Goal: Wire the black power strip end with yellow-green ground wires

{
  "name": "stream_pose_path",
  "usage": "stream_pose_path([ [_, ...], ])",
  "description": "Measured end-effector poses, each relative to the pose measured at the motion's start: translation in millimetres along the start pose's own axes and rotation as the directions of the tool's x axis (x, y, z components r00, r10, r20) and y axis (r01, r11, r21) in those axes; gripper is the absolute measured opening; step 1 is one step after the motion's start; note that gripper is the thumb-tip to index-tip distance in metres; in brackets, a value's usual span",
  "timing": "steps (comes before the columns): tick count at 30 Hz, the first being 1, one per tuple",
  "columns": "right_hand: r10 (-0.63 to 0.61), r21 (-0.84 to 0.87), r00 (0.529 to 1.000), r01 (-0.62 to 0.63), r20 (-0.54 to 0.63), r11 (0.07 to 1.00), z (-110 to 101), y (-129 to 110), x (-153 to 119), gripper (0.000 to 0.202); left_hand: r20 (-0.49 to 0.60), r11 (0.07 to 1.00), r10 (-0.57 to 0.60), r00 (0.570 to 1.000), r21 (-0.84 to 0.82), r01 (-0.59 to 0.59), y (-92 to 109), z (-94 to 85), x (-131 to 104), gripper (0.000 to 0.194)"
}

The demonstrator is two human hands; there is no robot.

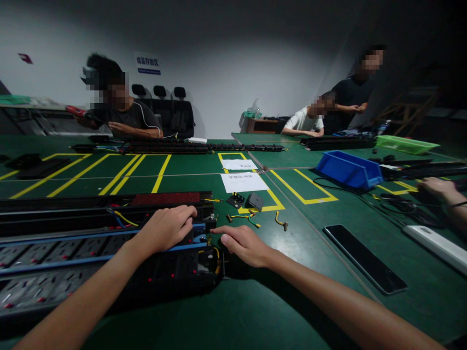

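Several long power strips with black sockets and small red parts lie side by side at the left. My left hand rests across the blue-edged strip near its end, its fingers bent down over it. My right hand is at the end of that same strip, index finger stretched to the end fitting and thumb apart from it. Nothing is visible between those fingers. Yellow wires show at the end of the nearest strip. Short yellow-green wires lie on the table beyond my right hand.
A black end cap and paper sheets lie ahead on the green table. At right are a phone, a blue bin, a white bar and another person's hand. Several people work across the table.
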State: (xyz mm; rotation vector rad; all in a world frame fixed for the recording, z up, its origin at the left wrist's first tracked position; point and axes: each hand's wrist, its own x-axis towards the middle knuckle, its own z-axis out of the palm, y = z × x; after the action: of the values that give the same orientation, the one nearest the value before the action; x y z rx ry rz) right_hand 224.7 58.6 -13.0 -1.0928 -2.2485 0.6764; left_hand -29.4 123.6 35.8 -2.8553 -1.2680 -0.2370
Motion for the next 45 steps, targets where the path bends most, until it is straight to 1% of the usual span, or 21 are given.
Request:
stream_pose_path([
  [6,0.002,0.006,1.000,-0.002,0.003,1.000,-0.6,-0.3,0.1,0.048,0.012,1.000,-0.006,1.000,0.019,0.005,-0.4,-0.2,-0.7,0.028],
  [13,0.012,0.009,1.000,-0.012,0.012,1.000,-1.1,-1.3,0.1,0.052,0.004,1.000,-0.007,1.000,0.009,0.007,0.0,0.3,-0.2,0.028],
  [36,0.004,0.004,1.000,-0.004,0.008,1.000,-0.1,-0.7,-0.4,0.051,0.018,0.999,-0.002,1.000,0.033,0.001,0.7,-0.8,-0.3,0.027],
  [45,0.002,0.009,1.000,-0.002,0.011,1.000,-0.6,-0.2,0.7,0.054,0.017,0.999,-0.009,1.000,0.035,0.009,-1.0,1.5,-0.5,0.027],
])
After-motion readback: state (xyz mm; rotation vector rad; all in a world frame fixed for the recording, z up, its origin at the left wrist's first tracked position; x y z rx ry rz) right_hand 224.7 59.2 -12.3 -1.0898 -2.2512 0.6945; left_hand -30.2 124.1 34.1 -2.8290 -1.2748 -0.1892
